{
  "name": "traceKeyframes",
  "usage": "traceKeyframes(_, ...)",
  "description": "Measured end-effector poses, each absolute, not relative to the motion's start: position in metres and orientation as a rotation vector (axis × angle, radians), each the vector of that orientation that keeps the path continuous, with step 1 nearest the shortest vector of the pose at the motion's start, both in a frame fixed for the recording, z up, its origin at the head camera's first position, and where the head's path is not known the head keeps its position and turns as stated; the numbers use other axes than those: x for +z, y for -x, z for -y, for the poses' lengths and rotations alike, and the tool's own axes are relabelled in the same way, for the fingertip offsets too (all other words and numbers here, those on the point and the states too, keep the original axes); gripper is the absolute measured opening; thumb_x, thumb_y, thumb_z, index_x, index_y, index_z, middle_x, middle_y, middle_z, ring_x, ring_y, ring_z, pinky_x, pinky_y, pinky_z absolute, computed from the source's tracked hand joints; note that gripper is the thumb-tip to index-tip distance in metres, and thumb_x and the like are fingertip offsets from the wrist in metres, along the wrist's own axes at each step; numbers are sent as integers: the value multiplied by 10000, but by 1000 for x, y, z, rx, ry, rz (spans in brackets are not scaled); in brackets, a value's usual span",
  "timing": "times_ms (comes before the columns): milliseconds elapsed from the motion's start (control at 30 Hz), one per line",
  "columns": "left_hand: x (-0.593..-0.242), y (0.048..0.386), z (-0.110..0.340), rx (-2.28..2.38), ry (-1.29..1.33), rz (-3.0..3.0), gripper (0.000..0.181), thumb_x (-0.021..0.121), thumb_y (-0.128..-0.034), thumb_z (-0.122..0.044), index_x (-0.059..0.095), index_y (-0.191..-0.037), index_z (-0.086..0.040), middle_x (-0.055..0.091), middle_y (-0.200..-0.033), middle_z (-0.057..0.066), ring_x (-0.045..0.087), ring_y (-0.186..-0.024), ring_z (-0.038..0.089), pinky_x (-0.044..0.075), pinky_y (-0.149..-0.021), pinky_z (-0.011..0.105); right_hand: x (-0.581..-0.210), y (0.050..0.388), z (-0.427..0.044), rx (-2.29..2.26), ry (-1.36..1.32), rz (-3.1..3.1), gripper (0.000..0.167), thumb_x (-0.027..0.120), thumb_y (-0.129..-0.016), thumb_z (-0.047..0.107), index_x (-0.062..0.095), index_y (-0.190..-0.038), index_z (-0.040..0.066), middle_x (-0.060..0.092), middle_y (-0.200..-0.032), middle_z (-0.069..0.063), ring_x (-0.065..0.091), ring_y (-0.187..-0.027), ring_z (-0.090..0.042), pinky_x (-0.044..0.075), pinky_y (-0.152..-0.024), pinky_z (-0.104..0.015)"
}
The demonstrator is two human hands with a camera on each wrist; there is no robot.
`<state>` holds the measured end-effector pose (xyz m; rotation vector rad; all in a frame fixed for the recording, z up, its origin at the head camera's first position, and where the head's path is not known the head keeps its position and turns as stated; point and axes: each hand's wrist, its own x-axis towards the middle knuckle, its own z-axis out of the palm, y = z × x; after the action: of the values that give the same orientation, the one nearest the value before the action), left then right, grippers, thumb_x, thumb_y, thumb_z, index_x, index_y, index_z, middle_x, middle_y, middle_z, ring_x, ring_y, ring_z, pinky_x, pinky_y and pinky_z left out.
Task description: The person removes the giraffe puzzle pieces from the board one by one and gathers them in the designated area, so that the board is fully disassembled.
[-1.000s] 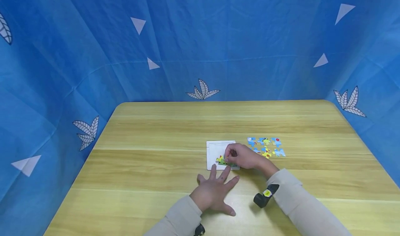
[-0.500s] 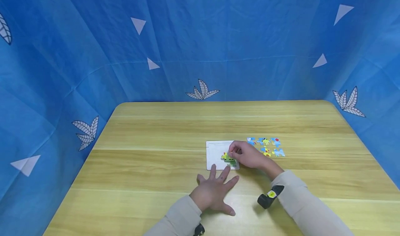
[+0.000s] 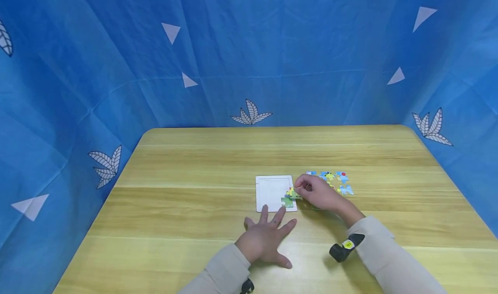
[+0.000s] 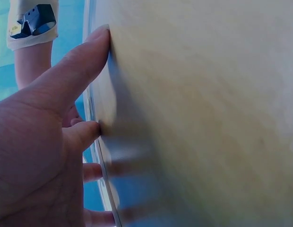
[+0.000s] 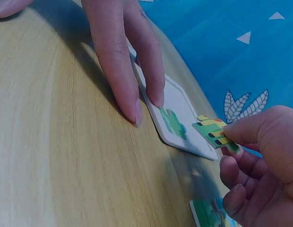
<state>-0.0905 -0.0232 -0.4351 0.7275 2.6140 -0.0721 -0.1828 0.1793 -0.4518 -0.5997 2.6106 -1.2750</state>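
Note:
My right hand [image 3: 320,193] pinches a green and yellow jigsaw piece [image 5: 213,133] between thumb and fingers. It is raised at the right edge of a white puzzle tray [image 3: 269,191]. In the tray's near right corner lies a green jigsaw piece [image 3: 287,202]. My left hand [image 3: 263,241] is spread on the table just in front of the tray, with a fingertip at its near edge. In the left wrist view the straight fingers [image 4: 92,171] touch the surface.
Several loose blue and yellow jigsaw pieces [image 3: 345,190] lie right of the tray, partly hidden behind my right hand. Another piece [image 5: 208,213] shows at the bottom of the right wrist view. A blue curtain [image 3: 218,47] hangs behind the wooden table [image 3: 186,168].
My right hand has lifted the green and yellow piece and drawn it to the right across the tray, uncovering the green corner piece. The left hand has stayed in place.

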Motion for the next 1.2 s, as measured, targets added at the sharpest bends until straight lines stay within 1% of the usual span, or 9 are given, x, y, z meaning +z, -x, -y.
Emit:
traceKeyframes(133, -436, 91, 23, -79, -729, -2617, 1012, 620, -628, -775, 149, -1473, -477, 66, -1594, -83, 172, -1417, 401, 354, -861, 671, -450, 181, -188, -1273, 574, -2607, 66, 562, -926, 87, 605, -957, 48, 581, -830, -42, 520, -719, -134, 455, -687, -285)
traceKeyframes(267, -438, 91, 22, -66, -731, -2614, 1019, 621, -624, -774, 145, -1473, -476, 64, -1594, -80, 168, -1417, 405, 348, -865, 677, -448, 178, -199, -1278, 526, -2614, 87, 558, -934, 106, 615, -983, 60, 601, -865, -45, 551, -774, -140, 464, -727, -299)
traceKeyframes(467, -439, 91, 23, -39, -726, -2613, 1024, 628, -621, -767, 147, -1475, -471, 58, -1595, -71, 157, -1418, 408, 341, -869, 685, -447, 175, -217, -1339, 491, -2619, 129, 586, -922, 99, 619, -1008, 8, 631, -910, -92, 598, -827, -171, 491, -737, -260)
traceKeyframes(600, -438, 91, 23, -23, -725, -2613, 1022, 635, -623, -759, 153, -1476, -466, 54, -1595, -69, 148, -1421, 406, 337, -873, 685, -449, 172, -227, -1347, 430, -2635, 123, 602, -912, 97, 616, -992, 5, 626, -903, -94, 605, -815, -173, 495, -722, -231)
traceKeyframes(967, -441, 92, 23, -13, -733, -2609, 1027, 639, -631, -748, 141, -1481, -457, 38, -1597, -64, 134, -1424, 407, 324, -886, 696, -455, 164, -251, -1306, 334, -2694, 111, 628, -891, 86, 617, -963, 2, 629, -870, -82, 597, -761, -137, 490, -666, -224)
traceKeyframes(1200, -444, 93, 23, -21, -729, -2602, 1035, 635, -626, -752, 126, -1480, -464, 24, -1596, -69, 125, -1425, 406, 316, -897, 703, -460, 156, -265, -1330, 312, -2681, 121, 639, -886, 91, 621, -952, -8, 631, -804, -75, 581, -679, -111, 471, -620, -224)
